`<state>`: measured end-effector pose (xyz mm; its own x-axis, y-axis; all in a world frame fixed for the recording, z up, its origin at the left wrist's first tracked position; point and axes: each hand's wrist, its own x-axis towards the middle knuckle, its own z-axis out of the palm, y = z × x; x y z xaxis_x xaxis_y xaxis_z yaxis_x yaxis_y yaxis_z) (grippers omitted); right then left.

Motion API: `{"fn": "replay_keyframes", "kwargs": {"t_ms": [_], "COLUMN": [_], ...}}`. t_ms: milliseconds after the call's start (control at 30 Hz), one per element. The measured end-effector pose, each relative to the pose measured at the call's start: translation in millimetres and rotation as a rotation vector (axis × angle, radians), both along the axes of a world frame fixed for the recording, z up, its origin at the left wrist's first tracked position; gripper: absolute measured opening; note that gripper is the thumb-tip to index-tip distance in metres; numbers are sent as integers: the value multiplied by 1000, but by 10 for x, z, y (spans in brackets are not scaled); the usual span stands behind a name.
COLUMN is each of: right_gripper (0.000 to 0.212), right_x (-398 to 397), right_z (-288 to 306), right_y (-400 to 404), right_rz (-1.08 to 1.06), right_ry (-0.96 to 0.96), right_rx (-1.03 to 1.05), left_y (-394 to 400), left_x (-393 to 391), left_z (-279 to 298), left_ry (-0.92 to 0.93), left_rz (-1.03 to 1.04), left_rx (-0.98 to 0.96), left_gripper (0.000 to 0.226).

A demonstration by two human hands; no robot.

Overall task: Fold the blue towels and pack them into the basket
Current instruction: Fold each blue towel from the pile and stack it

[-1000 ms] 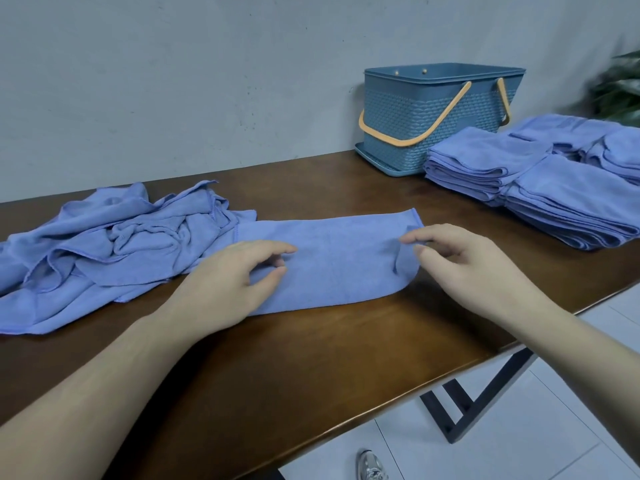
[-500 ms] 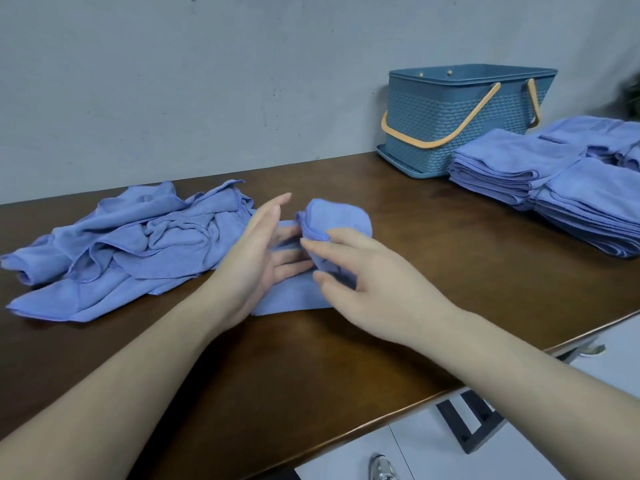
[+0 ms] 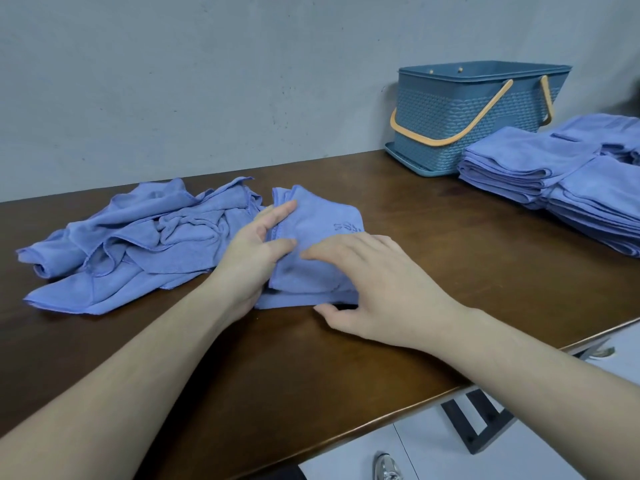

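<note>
A blue towel (image 3: 322,223), folded into a small square, lies on the brown table (image 3: 433,244) in front of me. My left hand (image 3: 252,254) rests against the towel's left edge with its fingers nearly straight. My right hand (image 3: 374,289) lies flat on the towel's near half and presses it down, the thumb beside the front edge. A crumpled pile of unfolded blue towels (image 3: 138,237) sits just left of it. The teal basket (image 3: 467,109) with orange handles stands at the back right, by the wall.
Two stacks of folded blue towels (image 3: 519,161) (image 3: 602,206) lie to the right of the basket's front. The table's front edge (image 3: 398,410) runs diagonally at the lower right, with white floor and a black table leg (image 3: 478,427) below. A grey wall backs the table.
My right hand has carried the towel's right end over to the left, halving the long strip into a square, and now lies flat on it. My left hand stayed at the left edge.
</note>
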<state>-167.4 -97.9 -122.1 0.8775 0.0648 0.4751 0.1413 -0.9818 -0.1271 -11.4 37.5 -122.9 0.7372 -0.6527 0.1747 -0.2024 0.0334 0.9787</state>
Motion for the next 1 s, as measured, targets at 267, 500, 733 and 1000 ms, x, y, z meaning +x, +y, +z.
{"fn": "replay_keyframes", "kwargs": {"t_ms": [267, 500, 733, 1000], "right_gripper": [45, 27, 18, 4], "right_x": [0, -11, -75, -160], "right_z": [-160, -199, -153, -86], "right_y": [-335, -309, -268, -206], "right_rz": [-56, -74, -65, -28], "right_ry": [-44, -121, -94, -37], "right_rx": [156, 125, 241, 311], "left_y": [34, 197, 218, 241], "left_x": [141, 237, 212, 105], "left_z": [-18, 4, -10, 47], "left_ry": [118, -193, -303, -434], "left_rz": [-10, 89, 150, 114], "left_rx": [-2, 327, 428, 530], "left_gripper": [59, 60, 45, 43]}}
